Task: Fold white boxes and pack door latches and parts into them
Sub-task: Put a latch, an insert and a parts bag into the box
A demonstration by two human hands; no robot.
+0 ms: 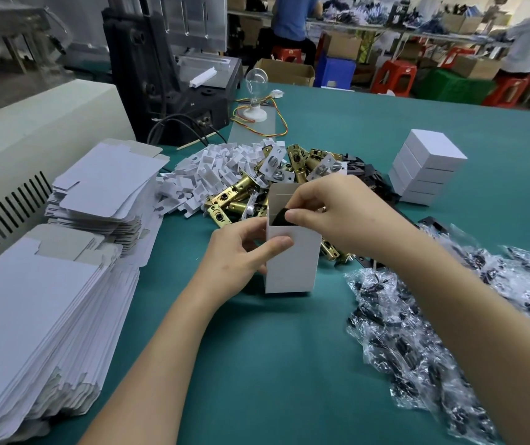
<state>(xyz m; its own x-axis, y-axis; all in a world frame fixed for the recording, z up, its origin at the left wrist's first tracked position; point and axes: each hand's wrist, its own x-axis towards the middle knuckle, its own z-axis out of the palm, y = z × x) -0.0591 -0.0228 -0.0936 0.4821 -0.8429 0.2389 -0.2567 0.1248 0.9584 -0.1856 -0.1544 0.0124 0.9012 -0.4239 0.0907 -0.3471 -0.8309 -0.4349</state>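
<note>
White box (291,264) upright, mouth upward

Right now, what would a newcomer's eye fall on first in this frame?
At centre, the left hand holds an upright open white box on the green table while the right hand pinches a black part at its mouth. Behind it lies a heap of brass latches; stacks of flat box blanks fill the left side, and clear bags of black pieces sprawl on the right.
</note>
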